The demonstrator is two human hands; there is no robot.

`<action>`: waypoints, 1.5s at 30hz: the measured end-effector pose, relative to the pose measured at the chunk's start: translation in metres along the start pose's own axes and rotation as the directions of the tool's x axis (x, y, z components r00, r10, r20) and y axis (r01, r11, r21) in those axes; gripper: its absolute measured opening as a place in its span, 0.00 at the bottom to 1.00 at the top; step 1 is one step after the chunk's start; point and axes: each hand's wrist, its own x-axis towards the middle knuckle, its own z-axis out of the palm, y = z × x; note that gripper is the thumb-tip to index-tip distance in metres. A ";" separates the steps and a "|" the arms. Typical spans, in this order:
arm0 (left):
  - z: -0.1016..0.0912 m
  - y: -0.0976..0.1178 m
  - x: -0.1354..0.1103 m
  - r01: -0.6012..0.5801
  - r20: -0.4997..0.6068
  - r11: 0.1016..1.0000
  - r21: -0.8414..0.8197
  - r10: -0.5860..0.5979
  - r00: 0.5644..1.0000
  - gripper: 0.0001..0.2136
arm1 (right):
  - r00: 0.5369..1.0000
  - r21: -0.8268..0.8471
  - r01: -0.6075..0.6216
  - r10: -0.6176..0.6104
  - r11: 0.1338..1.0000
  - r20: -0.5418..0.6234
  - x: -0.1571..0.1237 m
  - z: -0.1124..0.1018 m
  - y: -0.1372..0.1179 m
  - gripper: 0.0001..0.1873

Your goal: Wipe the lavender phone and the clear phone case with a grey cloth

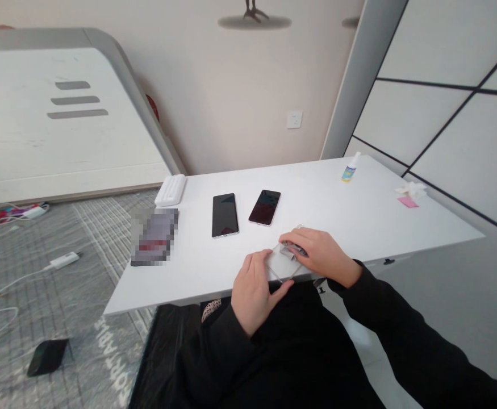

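A flat, see-through plastic case [280, 266] lies at the front edge of the white table, partly hidden under my hands. My left hand [254, 289] grips it from the left, fingers on its far left edge and thumb at the near corner. Over its right part is my right hand [320, 253], fingers bent and closed on a small grey-white piece [288, 251] pressed against the case; I cannot make out exactly what that piece is. Beyond my hands lie two dark-screened phones, the smaller phone [265, 207] closer to them and the larger phone [225, 215] to its left.
On the white table [312, 193] are a white case [171, 190], a blurred-out flat item [155, 237], a small spray bottle [350, 167], crumpled tissue [412, 190] and a pink slip [408, 202]. A charger with cable [64, 260] lies on the floor.
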 end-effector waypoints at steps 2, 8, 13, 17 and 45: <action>0.000 0.000 0.000 -0.002 0.003 1.000 0.003 0.002 1.000 0.30 | 0.999 -0.043 0.043 -0.041 0.998 0.027 0.000 -0.001 0.000 0.14; 0.001 0.000 -0.002 0.009 -0.025 1.000 0.011 -0.008 1.000 0.31 | 0.999 0.028 0.033 -0.033 0.999 -0.004 -0.008 -0.004 -0.007 0.08; 0.001 -0.001 -0.002 0.002 -0.025 1.000 -0.002 -0.002 1.000 0.32 | 1.000 0.073 0.016 -0.015 0.997 -0.014 -0.005 -0.004 0.001 0.07; 0.001 0.000 -0.001 0.004 -0.022 1.000 0.007 -0.004 1.000 0.33 | 0.996 0.134 -0.002 0.013 0.991 -0.086 0.004 0.010 -0.004 0.04; 0.003 0.006 0.007 0.044 0.017 0.987 0.153 -0.047 0.999 0.34 | 0.925 -0.012 0.002 0.003 1.000 0.379 0.047 -0.049 0.045 0.11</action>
